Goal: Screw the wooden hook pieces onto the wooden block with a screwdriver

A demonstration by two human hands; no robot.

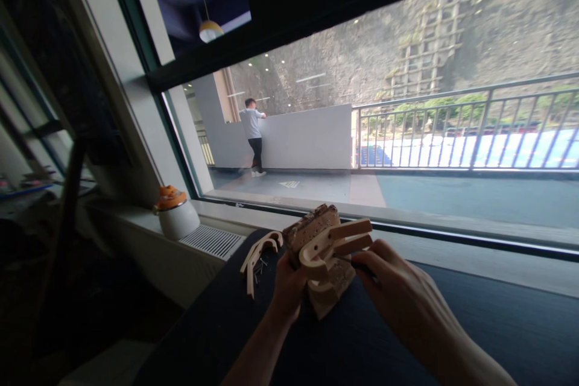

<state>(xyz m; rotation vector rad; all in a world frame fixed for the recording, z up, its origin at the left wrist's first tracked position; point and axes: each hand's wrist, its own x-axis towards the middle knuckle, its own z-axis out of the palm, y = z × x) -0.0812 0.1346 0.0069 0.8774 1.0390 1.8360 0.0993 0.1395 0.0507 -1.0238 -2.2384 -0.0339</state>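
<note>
My left hand (287,291) is wrapped round a rough-edged wooden board (312,230) and steadies it, tilted, above the dark table. Pale, J-shaped wooden hooks (319,248) sit against the board's face, with small dark holes in the upper one. At their right side my right hand (395,282) is closed on a thin, dark tool (365,269), perhaps a screwdriver; its tip is hidden among the hooks. Left of the board lie more curved wooden hooks (251,259), with several loose screws (259,270) beside them on the table.
The dark table (506,319) borders a window sill. A white jug with an orange lid (177,215) stands on the ledge left, near a vent grille (212,242). Beyond the glass, a person (253,132) leans at a low wall (307,140), with a metal railing (470,126) to the right.
</note>
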